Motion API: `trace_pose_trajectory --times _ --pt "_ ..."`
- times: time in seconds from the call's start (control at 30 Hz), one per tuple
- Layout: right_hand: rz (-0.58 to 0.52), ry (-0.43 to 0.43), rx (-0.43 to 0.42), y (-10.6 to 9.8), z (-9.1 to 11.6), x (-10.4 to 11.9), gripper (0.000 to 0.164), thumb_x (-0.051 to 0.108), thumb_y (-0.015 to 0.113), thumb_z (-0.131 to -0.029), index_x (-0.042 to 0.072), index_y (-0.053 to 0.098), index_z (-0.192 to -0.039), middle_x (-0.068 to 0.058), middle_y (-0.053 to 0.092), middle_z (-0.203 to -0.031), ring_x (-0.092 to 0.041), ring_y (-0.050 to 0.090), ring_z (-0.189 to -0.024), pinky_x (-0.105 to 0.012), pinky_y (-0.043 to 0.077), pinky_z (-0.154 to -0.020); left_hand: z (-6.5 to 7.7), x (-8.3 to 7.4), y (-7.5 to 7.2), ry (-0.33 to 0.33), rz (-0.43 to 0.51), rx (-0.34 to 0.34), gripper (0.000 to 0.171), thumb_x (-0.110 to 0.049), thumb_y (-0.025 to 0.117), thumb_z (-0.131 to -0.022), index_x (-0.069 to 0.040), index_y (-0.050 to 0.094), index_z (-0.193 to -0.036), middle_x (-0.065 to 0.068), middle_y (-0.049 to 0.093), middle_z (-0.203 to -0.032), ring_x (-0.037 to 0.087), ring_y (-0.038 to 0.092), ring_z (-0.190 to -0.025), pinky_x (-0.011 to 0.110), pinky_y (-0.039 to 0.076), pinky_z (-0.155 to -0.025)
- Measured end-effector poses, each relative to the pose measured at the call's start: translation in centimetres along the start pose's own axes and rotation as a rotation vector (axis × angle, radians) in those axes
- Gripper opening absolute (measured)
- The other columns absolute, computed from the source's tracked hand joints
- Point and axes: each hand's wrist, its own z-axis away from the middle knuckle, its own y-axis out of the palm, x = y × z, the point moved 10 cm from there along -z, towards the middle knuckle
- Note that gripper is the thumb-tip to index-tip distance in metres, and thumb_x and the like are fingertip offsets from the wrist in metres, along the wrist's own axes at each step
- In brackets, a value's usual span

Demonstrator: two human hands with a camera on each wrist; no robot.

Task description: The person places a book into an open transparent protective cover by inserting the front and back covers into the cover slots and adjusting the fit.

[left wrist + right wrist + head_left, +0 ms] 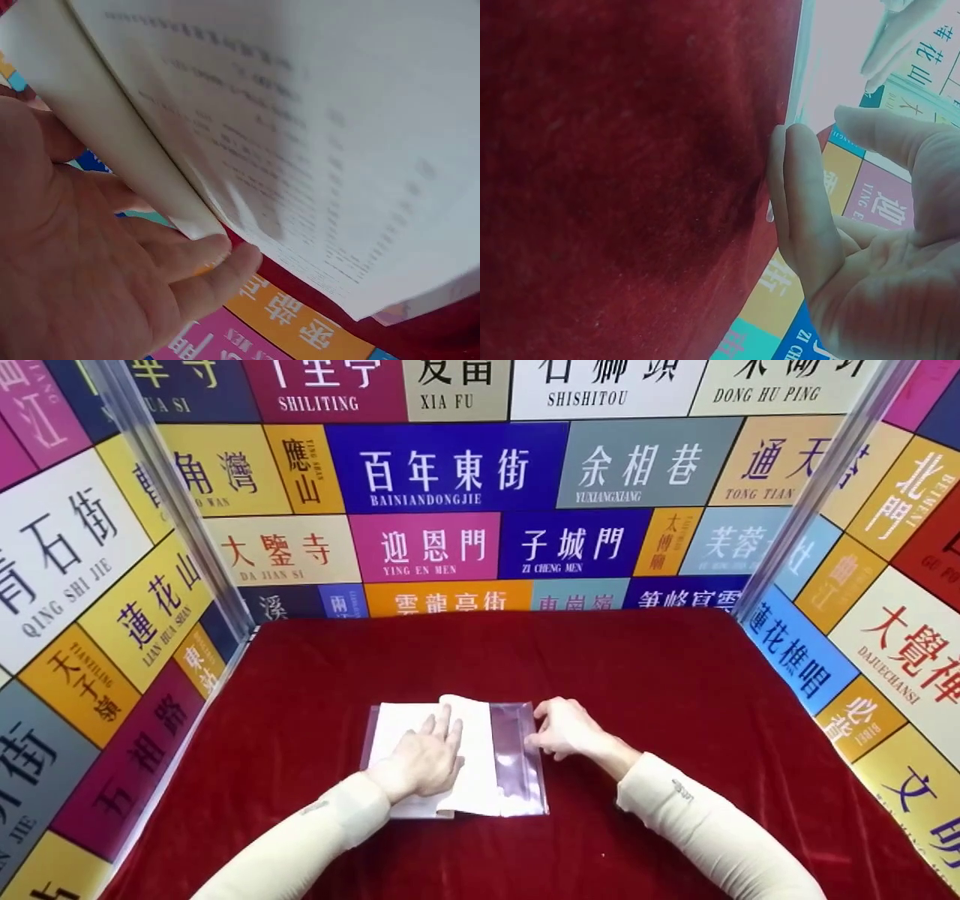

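An open book (pixel 474 757) lies on the table, with a transparent plastic book cover (pixel 519 757) showing past its right side and a narrow strip at its left. My left hand (pixel 426 756) rests on the white pages with its fingers extended. In the left wrist view, that hand (pixel 97 247) is beside a raised page (pixel 247 135) with blurred print. At the plastic cover's right edge is my right hand (pixel 568 729). The right wrist view shows this hand's (pixel 855 232) fingertips touching the edge, with the thumb apart from them.
Dark red velvet cloth (pixel 337 660) covers the table. Panels with coloured place-name signs (pixel 450 465) stand behind and at both sides. Clear upright posts (pixel 806 487) mark the back corners.
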Motion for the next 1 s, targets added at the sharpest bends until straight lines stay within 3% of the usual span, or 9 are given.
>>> trace_pose_trajectory --times 0.3,0.6,0.87,1.0 --pt "0.005 -0.010 0.001 0.1 0.0 0.0 0.058 0.013 0.089 -0.084 -0.010 0.072 -0.134 -0.009 0.083 -0.078 -0.023 0.079 -0.058 -0.035 0.066 -0.054 -0.6 -1.5 0.3 -0.019 -0.069 0.020 0.077 -0.052 0.043 -0.116 -0.002 0.035 -0.174 0.028 0.026 -0.184 0.048 0.044 -0.165 0.061 0.056 -0.119" --pt "0.005 -0.014 -0.012 -0.1 0.0 0.1 0.054 0.014 0.089 -0.083 -0.010 0.074 -0.129 -0.007 0.082 -0.076 -0.022 0.079 -0.059 -0.033 0.065 -0.053 -0.9 -2.3 0.1 -0.018 -0.114 -0.014 0.087 -0.066 0.042 -0.114 -0.002 0.036 -0.174 0.028 0.026 -0.184 0.050 0.043 -0.165 0.059 0.054 -0.123" --pt "-0.018 -0.011 -0.008 -0.1 0.0 -0.2 0.048 0.013 0.088 -0.082 -0.010 0.076 -0.122 -0.010 0.082 -0.074 -0.021 0.079 -0.058 -0.033 0.065 -0.053 -1.6 -3.2 0.3 -0.020 -0.163 -0.024 0.092 -0.071 0.039 -0.112 -0.004 0.038 -0.174 0.029 0.026 -0.184 0.046 0.031 -0.172 0.057 0.045 -0.132" --pt "-0.050 0.025 -0.021 -0.1 -0.2 -0.4 0.044 0.012 0.090 -0.082 -0.009 0.077 -0.118 -0.011 0.082 -0.074 -0.020 0.079 -0.059 -0.033 0.065 -0.053 -1.8 -3.3 0.2 0.008 -0.105 -0.030 0.090 -0.068 0.039 -0.113 -0.001 0.037 -0.173 0.032 0.024 -0.183 0.046 0.028 -0.173 0.053 0.046 -0.132"
